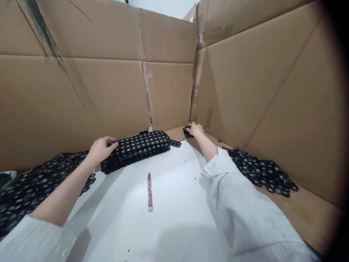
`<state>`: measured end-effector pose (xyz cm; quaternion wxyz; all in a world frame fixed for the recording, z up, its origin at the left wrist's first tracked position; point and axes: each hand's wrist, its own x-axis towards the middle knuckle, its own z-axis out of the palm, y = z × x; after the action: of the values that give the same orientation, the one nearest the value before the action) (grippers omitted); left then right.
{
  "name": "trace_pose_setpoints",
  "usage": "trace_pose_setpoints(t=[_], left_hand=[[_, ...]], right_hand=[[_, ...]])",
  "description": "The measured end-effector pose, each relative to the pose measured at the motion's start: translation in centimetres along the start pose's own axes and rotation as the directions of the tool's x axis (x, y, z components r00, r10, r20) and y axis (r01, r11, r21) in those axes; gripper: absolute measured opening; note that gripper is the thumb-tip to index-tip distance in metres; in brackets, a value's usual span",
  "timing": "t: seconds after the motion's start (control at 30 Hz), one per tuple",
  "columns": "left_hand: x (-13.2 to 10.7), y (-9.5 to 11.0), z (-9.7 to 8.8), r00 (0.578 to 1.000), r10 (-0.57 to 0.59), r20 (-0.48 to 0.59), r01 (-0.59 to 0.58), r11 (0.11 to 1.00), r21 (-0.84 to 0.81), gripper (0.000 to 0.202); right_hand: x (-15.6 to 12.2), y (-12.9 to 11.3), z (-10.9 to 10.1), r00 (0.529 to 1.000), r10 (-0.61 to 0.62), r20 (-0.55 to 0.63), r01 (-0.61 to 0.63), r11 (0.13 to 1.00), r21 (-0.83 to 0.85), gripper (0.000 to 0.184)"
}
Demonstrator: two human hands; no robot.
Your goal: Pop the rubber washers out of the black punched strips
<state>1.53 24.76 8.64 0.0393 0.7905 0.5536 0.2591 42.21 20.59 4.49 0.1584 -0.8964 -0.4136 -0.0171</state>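
A thick stack of black sheets with rows of pale round dots [141,143] lies at the back of the white surface. My left hand [101,150] is at its left end, thumb and fingers closed against the sheets. Far back by the cardboard corner, my right hand [196,129] is closed on a small black dotted piece [187,131]; its fingertips are partly hidden. Between my arms, a slim pen-like tool with a pointed dark tip and a reddish clear body [149,193] lies on the white surface [174,203].
Tall cardboard walls [109,91] enclose the back and right. A heap of black dotted pieces [35,185] spreads at left beside a bowl [8,177]. Another black pile [259,171] lies along the right wall. Dark strands [46,32] hang at upper left. Small dark scraps dot the surface.
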Motion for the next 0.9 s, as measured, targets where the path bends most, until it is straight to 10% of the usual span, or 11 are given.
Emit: trace_pose_setpoints(t=[0.17,0.57,0.9], left_hand=[[-0.1,0.6,0.1,0.998,0.061,0.019,-0.061,0.998,0.006,0.035],[-2.2,-0.1,-0.4,0.999,-0.025,0.034,0.024,0.999,0.035,0.03],[-4.5,2.3,-2.8,0.996,0.087,0.012,-0.088,0.994,0.064,0.036]], right_hand=[[0.2,3.5,2.9,0.992,-0.079,0.095,0.085,0.994,-0.066,0.044],[1.1,0.9,5.1,0.972,-0.234,0.028,0.235,0.963,-0.132,0.032],[-1.0,1.0,-3.1,0.875,-0.343,-0.342,0.341,0.938,-0.068,0.036]])
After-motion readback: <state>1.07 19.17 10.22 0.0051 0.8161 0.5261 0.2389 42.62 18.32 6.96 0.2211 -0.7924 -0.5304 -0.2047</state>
